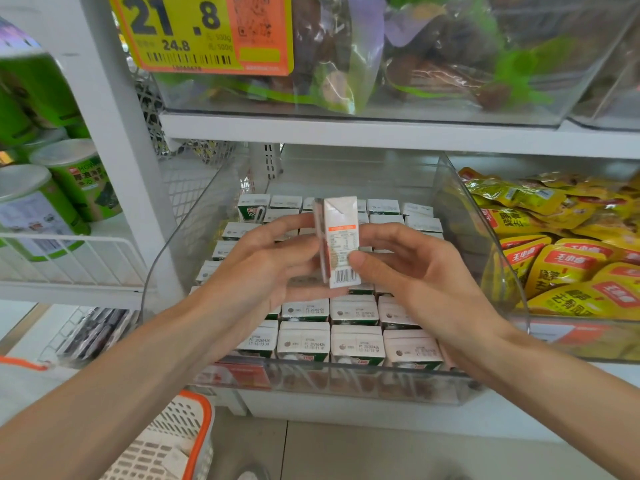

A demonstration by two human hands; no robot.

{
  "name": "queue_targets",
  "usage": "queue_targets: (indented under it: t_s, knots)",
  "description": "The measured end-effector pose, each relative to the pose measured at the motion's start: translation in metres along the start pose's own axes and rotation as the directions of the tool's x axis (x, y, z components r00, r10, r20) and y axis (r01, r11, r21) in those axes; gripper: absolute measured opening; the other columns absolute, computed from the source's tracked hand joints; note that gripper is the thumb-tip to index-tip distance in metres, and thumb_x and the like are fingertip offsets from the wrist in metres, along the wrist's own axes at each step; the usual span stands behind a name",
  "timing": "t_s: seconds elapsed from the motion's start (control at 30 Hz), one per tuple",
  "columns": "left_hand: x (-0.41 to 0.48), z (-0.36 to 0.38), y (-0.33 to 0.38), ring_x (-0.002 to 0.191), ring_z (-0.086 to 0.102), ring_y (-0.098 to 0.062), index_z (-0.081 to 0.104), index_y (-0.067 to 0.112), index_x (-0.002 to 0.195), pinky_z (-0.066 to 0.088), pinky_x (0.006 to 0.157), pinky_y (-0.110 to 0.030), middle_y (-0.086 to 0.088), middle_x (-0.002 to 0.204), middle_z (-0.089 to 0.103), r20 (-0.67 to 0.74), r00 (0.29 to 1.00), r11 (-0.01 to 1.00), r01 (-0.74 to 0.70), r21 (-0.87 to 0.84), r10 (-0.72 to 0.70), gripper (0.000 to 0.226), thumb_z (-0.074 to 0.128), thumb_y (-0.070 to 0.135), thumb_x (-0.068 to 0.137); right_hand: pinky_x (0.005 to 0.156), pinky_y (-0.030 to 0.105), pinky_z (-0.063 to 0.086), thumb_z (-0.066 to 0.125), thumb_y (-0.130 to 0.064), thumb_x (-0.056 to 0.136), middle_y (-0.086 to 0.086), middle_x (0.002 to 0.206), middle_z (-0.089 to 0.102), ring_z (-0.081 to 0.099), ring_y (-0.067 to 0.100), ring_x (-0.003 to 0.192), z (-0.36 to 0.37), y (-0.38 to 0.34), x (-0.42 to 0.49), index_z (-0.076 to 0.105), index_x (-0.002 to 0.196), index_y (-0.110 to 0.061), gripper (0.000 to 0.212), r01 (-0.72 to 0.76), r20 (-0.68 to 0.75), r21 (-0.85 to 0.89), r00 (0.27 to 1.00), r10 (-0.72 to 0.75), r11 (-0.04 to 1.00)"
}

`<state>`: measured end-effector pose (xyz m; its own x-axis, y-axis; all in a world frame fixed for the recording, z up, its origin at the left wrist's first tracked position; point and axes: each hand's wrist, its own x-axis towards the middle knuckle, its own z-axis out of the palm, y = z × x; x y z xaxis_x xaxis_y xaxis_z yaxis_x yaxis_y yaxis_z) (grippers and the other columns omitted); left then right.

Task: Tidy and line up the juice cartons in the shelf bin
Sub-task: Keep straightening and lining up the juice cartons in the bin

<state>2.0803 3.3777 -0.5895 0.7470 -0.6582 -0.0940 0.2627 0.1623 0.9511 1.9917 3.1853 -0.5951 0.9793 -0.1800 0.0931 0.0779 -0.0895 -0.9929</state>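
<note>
A clear plastic shelf bin point(346, 382) holds several rows of small white and green juice cartons point(356, 341) standing upright, tops facing me. One white carton point(341, 233) with a barcode and an orange stripe is held upright above the middle of the bin. My left hand point(263, 261) grips it from the left, fingers behind it. From the right, my right hand point(412, 268) pinches it with the thumb on its front face. Cartons under my hands are hidden.
A clear bin of yellow snack packets point(568, 258) stands to the right. Green cans point(65, 188) fill the wire shelf on the left. A bin of bagged goods with a yellow price tag point(194, 32) sits above. A white and orange basket point(173, 441) is below.
</note>
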Motion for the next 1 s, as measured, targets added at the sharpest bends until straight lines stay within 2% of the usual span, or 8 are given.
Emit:
queue_targets:
  t_s: [0.07, 0.2, 0.4, 0.5, 0.6, 0.8, 0.93, 1.0]
  knots:
    - [0.0001, 0.0, -0.0022, 0.108, 0.076, -0.032, 0.058, 0.015, 0.137, 0.065, 0.083, -0.044, -0.011, 0.127, 0.074, -0.036, 0.999, 0.998, -0.018, 0.055, 0.02, 0.043, 0.066, 0.006, 0.096, 0.101, 0.034, 0.059, 0.074, -0.017, 0.098, -0.005, 0.115, 0.08, 0.076, 0.014, 0.111, 0.0002, -0.0002, 0.0003, 0.077, 0.12, -0.022, 0.023, 0.008, 0.016, -0.019, 1.0, -0.008, 1.0]
    - [0.0013, -0.0022, -0.006, 0.1, 0.078, -0.032, 0.057, 0.015, 0.131, 0.066, 0.079, -0.046, -0.011, 0.123, 0.075, -0.114, 0.992, 0.995, -0.036, 0.098, 0.047, 0.055, 0.077, 0.016, 0.08, 0.1, 0.028, 0.059, 0.079, -0.02, 0.093, -0.007, 0.114, 0.081, 0.075, 0.011, 0.11, 0.0023, -0.0005, 0.0008, 0.077, 0.122, -0.023, 0.03, 0.034, 0.089, -0.08, 0.996, -0.027, 0.996]
    - [0.0008, -0.0017, -0.0068, 0.095, 0.079, -0.034, 0.056, 0.014, 0.126, 0.066, 0.073, -0.046, -0.005, 0.118, 0.077, -0.114, 0.99, 0.987, -0.068, 0.146, 0.085, 0.057, 0.082, 0.019, 0.075, 0.091, 0.019, 0.059, 0.081, -0.011, 0.09, -0.006, 0.106, 0.082, 0.078, 0.01, 0.1, 0.0008, 0.0002, 0.0023, 0.077, 0.118, -0.022, 0.03, 0.08, 0.017, -0.087, 0.997, -0.078, 0.993]
    - [-0.0003, 0.0023, -0.0054, 0.094, 0.08, -0.029, 0.062, 0.018, 0.129, 0.066, 0.067, -0.039, -0.002, 0.121, 0.075, -0.161, 0.982, 0.979, -0.067, 0.191, 0.099, 0.068, 0.088, 0.023, 0.067, 0.095, 0.026, 0.06, 0.08, -0.007, 0.089, -0.003, 0.104, 0.082, 0.078, 0.012, 0.099, 0.0026, -0.0001, 0.0032, 0.074, 0.12, -0.025, 0.036, 0.077, -0.01, -0.063, 0.997, -0.078, 0.995]
    - [-0.0028, 0.0058, -0.0047, 0.094, 0.08, -0.027, 0.069, 0.023, 0.125, 0.066, 0.065, -0.036, 0.003, 0.121, 0.075, -0.142, 0.984, 0.965, -0.071, 0.252, 0.109, 0.059, 0.088, 0.027, 0.069, 0.095, 0.025, 0.06, 0.08, -0.007, 0.089, -0.004, 0.107, 0.082, 0.078, 0.012, 0.101, 0.003, 0.0004, 0.0025, 0.072, 0.125, -0.024, 0.041, 0.083, 0.022, -0.075, 0.996, -0.082, 0.994]
    - [-0.0045, 0.0061, -0.0039, 0.106, 0.076, -0.017, 0.07, 0.026, 0.127, 0.067, 0.073, -0.039, 0.008, 0.123, 0.074, -0.096, 0.98, 0.934, -0.134, 0.331, 0.174, 0.056, 0.088, 0.013, 0.076, 0.09, 0.027, 0.062, 0.086, -0.001, 0.083, -0.002, 0.106, 0.081, 0.077, 0.014, 0.1, 0.0013, -0.0001, 0.0031, 0.071, 0.116, -0.017, 0.04, 0.148, -0.016, -0.099, 0.989, -0.15, 0.984]
    - [-0.0032, 0.0054, -0.0015, 0.119, 0.067, -0.001, 0.071, 0.032, 0.122, 0.06, 0.092, -0.023, 0.019, 0.119, 0.075, -0.022, 0.932, 0.787, -0.291, 0.544, 0.361, 0.057, 0.091, 0.012, 0.073, 0.089, 0.032, 0.062, 0.087, 0.006, 0.08, -0.001, 0.11, 0.078, 0.074, 0.016, 0.109, 0.0015, 0.0002, 0.0016, 0.067, 0.11, -0.011, 0.04, 0.253, -0.025, -0.145, 0.965, -0.26, 0.956]
    - [-0.0026, 0.0051, -0.0009, 0.122, 0.065, -0.002, 0.072, 0.029, 0.12, 0.057, 0.098, -0.024, 0.018, 0.117, 0.076, 0.013, 0.911, 0.739, -0.343, 0.579, 0.413, 0.055, 0.092, 0.011, 0.071, 0.089, 0.031, 0.062, 0.086, 0.008, 0.08, -0.003, 0.109, 0.078, 0.073, 0.015, 0.112, 0.0019, 0.0001, 0.0011, 0.066, 0.107, -0.009, 0.038, 0.292, -0.018, -0.175, 0.954, -0.3, 0.94]
